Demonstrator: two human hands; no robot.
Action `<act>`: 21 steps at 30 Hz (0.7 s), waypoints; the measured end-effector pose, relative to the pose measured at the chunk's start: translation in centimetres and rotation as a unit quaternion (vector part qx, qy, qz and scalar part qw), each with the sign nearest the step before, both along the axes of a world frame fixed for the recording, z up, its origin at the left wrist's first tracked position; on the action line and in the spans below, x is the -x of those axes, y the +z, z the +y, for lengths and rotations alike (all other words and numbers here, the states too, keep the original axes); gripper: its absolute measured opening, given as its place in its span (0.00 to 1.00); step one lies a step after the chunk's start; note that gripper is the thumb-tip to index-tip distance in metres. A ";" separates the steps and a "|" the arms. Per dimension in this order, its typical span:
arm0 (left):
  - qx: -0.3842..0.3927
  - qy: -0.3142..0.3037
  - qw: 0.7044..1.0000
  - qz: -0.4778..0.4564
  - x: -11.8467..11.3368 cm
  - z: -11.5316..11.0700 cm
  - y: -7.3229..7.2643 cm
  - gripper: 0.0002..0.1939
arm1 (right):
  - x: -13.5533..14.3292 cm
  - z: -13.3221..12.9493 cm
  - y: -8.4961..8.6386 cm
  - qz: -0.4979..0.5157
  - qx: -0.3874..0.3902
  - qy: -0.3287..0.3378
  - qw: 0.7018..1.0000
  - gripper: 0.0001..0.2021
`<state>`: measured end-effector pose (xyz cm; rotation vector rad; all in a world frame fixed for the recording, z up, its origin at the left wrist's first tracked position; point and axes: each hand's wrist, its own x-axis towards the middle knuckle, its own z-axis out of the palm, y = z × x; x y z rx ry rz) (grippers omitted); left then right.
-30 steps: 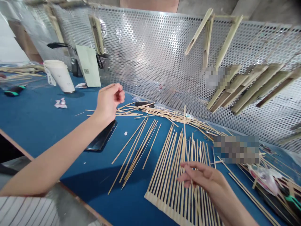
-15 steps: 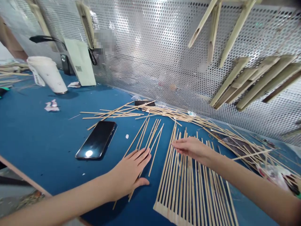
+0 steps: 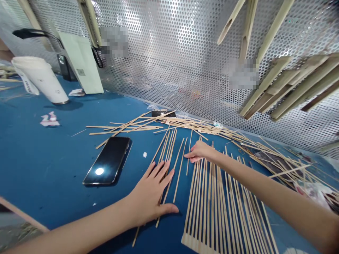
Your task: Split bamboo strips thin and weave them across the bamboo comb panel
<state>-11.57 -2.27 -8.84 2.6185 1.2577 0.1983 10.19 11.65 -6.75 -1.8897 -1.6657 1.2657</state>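
My left hand [image 3: 149,195] lies with fingers spread on several thin, loose bamboo strips [image 3: 169,146] on the blue table. To their right, my right hand [image 3: 200,151] is closed, thumb and finger pinching a single bamboo strip [image 3: 189,148] that points away from me. Beneath and beside my right wrist lies a row of parallel strips [image 3: 209,197], laid like a comb and joined by a pale band [image 3: 194,242] at the near end. My right forearm covers part of this row.
A black phone [image 3: 108,160] lies left of my left hand. Behind are a heap of loose strips [image 3: 212,130], a white tumbler [image 3: 43,79] and a pale green bag [image 3: 83,63]. Split bamboo pieces [image 3: 267,86] hang on the perforated metal wall [image 3: 164,67]. Crumpled paper [image 3: 49,119] lies at left.
My right hand has moved left, off the comb-like row, with a strip between its fingers. My left hand has spread its fingers wider over the loose strips. The view has shifted slightly.
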 end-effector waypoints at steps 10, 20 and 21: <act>0.036 -0.053 0.998 -0.020 0.2 0.3 1.2 0.35 | 1.0 2.0 1.8 -0.253 -0.151 0.088 0.952 0.15; 0.008 -0.037 0.999 -0.008 -0.5 0.2 0.3 0.34 | 0.9 3.2 2.5 -0.261 -0.005 0.033 0.965 0.13; 0.002 -0.026 1.000 -0.006 -0.6 0.2 0.1 0.35 | 0.8 3.4 2.5 -0.248 0.007 0.028 0.968 0.12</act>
